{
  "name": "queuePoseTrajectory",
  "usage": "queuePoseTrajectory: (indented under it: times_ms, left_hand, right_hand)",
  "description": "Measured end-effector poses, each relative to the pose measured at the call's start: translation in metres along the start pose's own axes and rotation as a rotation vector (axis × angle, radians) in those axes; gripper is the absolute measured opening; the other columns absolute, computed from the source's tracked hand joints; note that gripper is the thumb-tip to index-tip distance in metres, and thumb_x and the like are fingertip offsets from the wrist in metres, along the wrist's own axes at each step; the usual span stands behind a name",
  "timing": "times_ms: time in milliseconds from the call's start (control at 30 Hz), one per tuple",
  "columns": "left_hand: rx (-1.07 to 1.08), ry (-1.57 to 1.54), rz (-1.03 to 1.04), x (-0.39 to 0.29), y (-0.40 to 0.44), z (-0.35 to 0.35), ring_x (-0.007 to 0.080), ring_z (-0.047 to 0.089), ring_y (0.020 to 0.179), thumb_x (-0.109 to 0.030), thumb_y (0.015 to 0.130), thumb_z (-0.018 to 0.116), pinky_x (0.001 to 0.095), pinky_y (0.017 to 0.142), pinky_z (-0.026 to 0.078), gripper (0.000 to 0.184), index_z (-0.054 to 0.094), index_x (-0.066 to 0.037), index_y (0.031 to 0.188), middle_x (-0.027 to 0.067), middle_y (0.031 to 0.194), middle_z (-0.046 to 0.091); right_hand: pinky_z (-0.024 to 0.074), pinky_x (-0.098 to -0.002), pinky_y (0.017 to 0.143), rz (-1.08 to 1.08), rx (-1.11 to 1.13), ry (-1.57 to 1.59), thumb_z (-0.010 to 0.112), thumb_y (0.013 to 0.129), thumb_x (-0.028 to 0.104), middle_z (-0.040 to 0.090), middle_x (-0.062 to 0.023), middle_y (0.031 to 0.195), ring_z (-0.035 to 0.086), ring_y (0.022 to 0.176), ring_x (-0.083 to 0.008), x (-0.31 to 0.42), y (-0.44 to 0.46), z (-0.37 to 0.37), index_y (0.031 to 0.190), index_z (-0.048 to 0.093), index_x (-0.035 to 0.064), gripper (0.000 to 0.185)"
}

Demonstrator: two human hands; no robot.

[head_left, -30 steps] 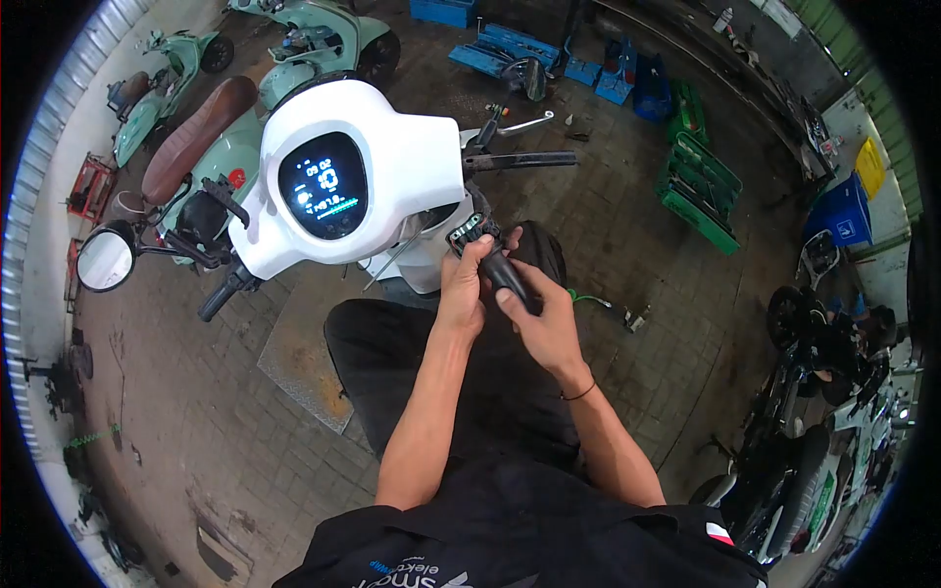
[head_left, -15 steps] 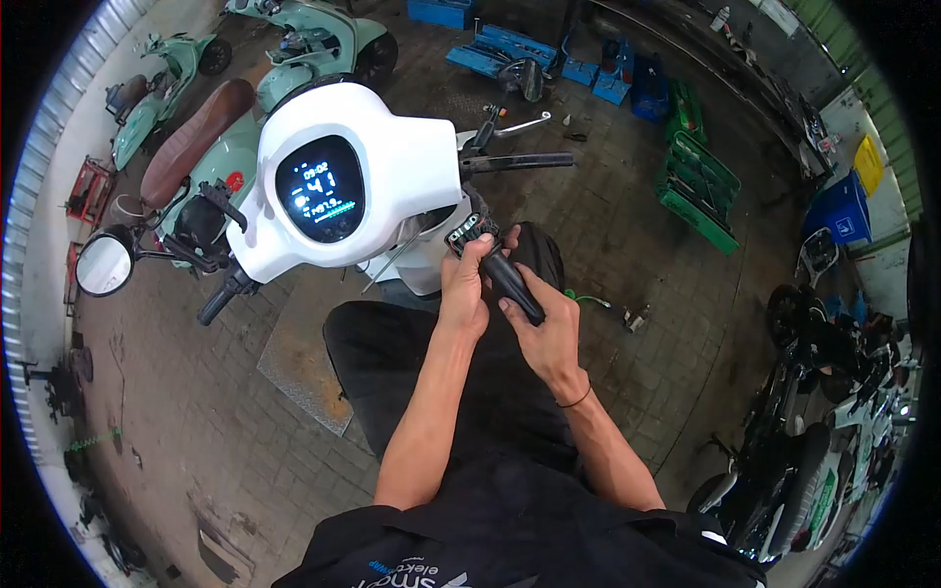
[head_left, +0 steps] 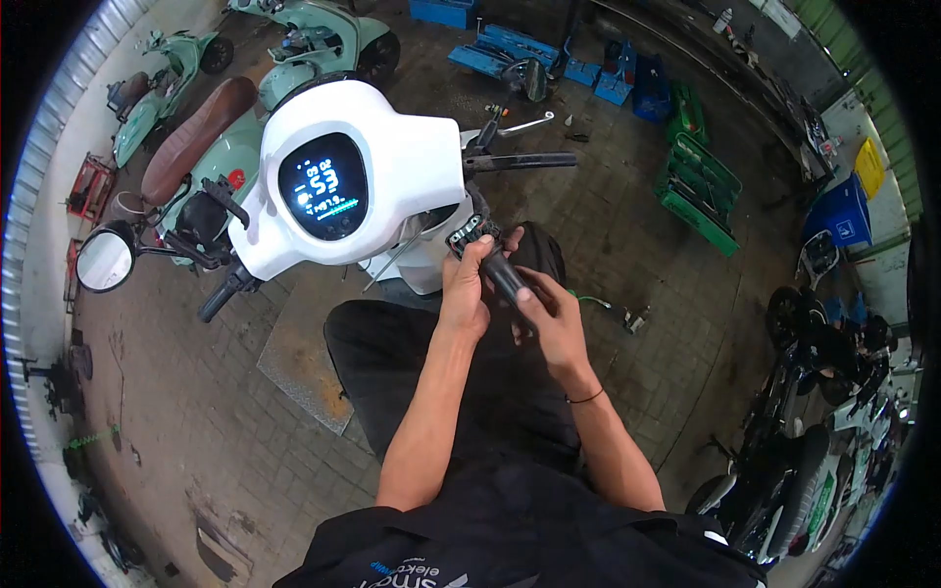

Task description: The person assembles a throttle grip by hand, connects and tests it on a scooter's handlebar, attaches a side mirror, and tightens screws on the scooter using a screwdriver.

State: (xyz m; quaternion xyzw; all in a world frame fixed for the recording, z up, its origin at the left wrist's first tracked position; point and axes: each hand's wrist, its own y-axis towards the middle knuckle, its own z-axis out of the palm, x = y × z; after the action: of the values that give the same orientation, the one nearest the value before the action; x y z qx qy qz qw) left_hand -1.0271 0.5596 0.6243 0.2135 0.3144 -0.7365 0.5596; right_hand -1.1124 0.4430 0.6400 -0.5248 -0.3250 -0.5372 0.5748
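A black grip with a switch housing point(head_left: 505, 277) lies between my two hands, over my right knee. My left hand point(head_left: 467, 284) holds it at the switch end, thumb on top. Around the lower part of the tube my right hand point(head_left: 549, 318) is closed, its thumb lying along it. Just beyond is a white scooter front point(head_left: 407, 147), whose lit round display point(head_left: 323, 186) reads 53. A bare black handlebar end point(head_left: 524, 160) and a silver lever point(head_left: 527, 123) stick out on its right side.
Mint scooters point(head_left: 314, 49) stand behind at the upper left. A round mirror point(head_left: 105, 261) juts out left. Blue toolboxes point(head_left: 505, 49) and an open green toolbox point(head_left: 698, 191) lie on the floor. A metal plate point(head_left: 306, 363) is beside my left leg. Motorcycles point(head_left: 804, 470) stand at right.
The display number went from 41 half a second ago to 53. My right hand has shifted its hold on the grip, with its thumb now further up the tube. My left hand is nearly unmoved.
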Motion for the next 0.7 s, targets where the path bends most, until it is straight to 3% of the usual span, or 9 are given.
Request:
queuePoseTrajectory:
  times_ms: [33, 133, 267, 333, 367, 433, 467, 533, 700]
  left_hand:
    - [-0.002, -0.014, -0.012, 0.000, -0.001, -0.001, 0.0141, 0.070, 0.094, -0.021, 0.095, 0.066, 0.0250, 0.076, 0.052, 0.018, 0.060, -0.007, 0.105, 0.0131, 0.103, 0.075]
    - [0.009, 0.019, -0.032, 0.001, 0.003, -0.010, 0.0169, 0.071, 0.098, -0.020, 0.095, 0.066, 0.0287, 0.085, 0.054, 0.019, 0.059, -0.007, 0.106, 0.0143, 0.106, 0.075]
    - [-0.012, 0.026, 0.012, -0.003, -0.003, 0.000, 0.0135, 0.070, 0.094, -0.021, 0.095, 0.066, 0.0253, 0.075, 0.052, 0.018, 0.059, -0.007, 0.106, 0.0136, 0.106, 0.075]
    - [-0.021, 0.056, 0.013, -0.004, -0.003, 0.003, 0.0108, 0.069, 0.090, -0.022, 0.094, 0.067, 0.0221, 0.066, 0.048, 0.018, 0.060, -0.009, 0.105, 0.0125, 0.105, 0.076]
    - [-0.019, 0.057, 0.011, -0.003, -0.002, 0.001, 0.0108, 0.069, 0.090, -0.022, 0.094, 0.067, 0.0221, 0.066, 0.048, 0.018, 0.060, -0.009, 0.105, 0.0125, 0.105, 0.076]
    - [-0.018, 0.082, 0.000, 0.000, 0.000, -0.003, 0.0092, 0.068, 0.089, -0.022, 0.094, 0.067, 0.0211, 0.062, 0.044, 0.018, 0.060, -0.009, 0.106, 0.0116, 0.104, 0.076]
    - [-0.015, 0.082, 0.000, 0.002, 0.001, -0.004, 0.0092, 0.068, 0.089, -0.022, 0.094, 0.067, 0.0211, 0.062, 0.044, 0.018, 0.060, -0.009, 0.106, 0.0116, 0.104, 0.076]
    - [-0.022, 0.073, -0.006, 0.003, 0.000, -0.003, 0.0090, 0.068, 0.089, -0.021, 0.094, 0.067, 0.0210, 0.062, 0.043, 0.018, 0.060, -0.010, 0.106, 0.0117, 0.105, 0.076]
    - [-0.024, 0.060, 0.005, 0.004, 0.001, -0.003, 0.0077, 0.067, 0.088, -0.022, 0.093, 0.067, 0.0212, 0.060, 0.041, 0.018, 0.060, -0.011, 0.105, 0.0113, 0.104, 0.077]
  right_hand:
    - [0.0484, -0.0258, 0.053, 0.042, 0.041, 0.104, 0.071, 0.099, 0.030, 0.069, -0.0075, 0.092, 0.061, 0.063, -0.0112, -0.003, 0.001, -0.002, 0.135, 0.060, -0.0039, 0.051]
    - [0.0472, -0.0265, 0.053, 0.250, 0.150, 0.270, 0.072, 0.099, 0.028, 0.068, -0.0070, 0.090, 0.061, 0.063, -0.0115, -0.005, -0.001, -0.010, 0.135, 0.060, -0.0043, 0.050]
    - [0.0443, -0.0260, 0.052, 0.211, 0.133, 0.219, 0.073, 0.098, 0.025, 0.069, -0.0078, 0.091, 0.059, 0.062, -0.0099, -0.010, 0.000, -0.009, 0.133, 0.062, -0.0033, 0.046]
    - [0.0498, -0.0308, 0.059, 0.055, -0.011, -0.284, 0.077, 0.092, 0.016, 0.072, -0.0139, 0.094, 0.066, 0.068, -0.0153, -0.005, -0.002, -0.003, 0.131, 0.063, -0.0043, 0.046]
    - [0.0498, -0.0308, 0.059, 0.055, -0.014, -0.284, 0.077, 0.092, 0.016, 0.072, -0.0139, 0.094, 0.066, 0.068, -0.0153, -0.006, -0.002, -0.001, 0.131, 0.063, -0.0043, 0.046]
    - [0.0547, -0.0366, 0.071, -0.456, -0.110, -0.641, 0.080, 0.086, 0.007, 0.073, -0.0207, 0.099, 0.073, 0.079, -0.0251, -0.009, 0.000, 0.002, 0.131, 0.063, -0.0051, 0.049]
    - [0.0547, -0.0366, 0.071, -0.457, -0.112, -0.642, 0.080, 0.086, 0.007, 0.073, -0.0207, 0.099, 0.073, 0.079, -0.0251, -0.010, 0.000, 0.002, 0.131, 0.063, -0.0051, 0.049]
    - [0.0551, -0.0400, 0.081, -0.522, -0.160, -0.700, 0.080, 0.082, 0.001, 0.072, -0.0235, 0.103, 0.074, 0.092, -0.0343, -0.012, -0.001, 0.004, 0.131, 0.063, -0.0054, 0.053]
    - [0.0553, -0.0393, 0.081, -0.534, -0.169, -0.687, 0.079, 0.082, 0.000, 0.072, -0.0233, 0.104, 0.073, 0.092, -0.0369, -0.013, -0.002, 0.006, 0.130, 0.064, -0.0046, 0.050]
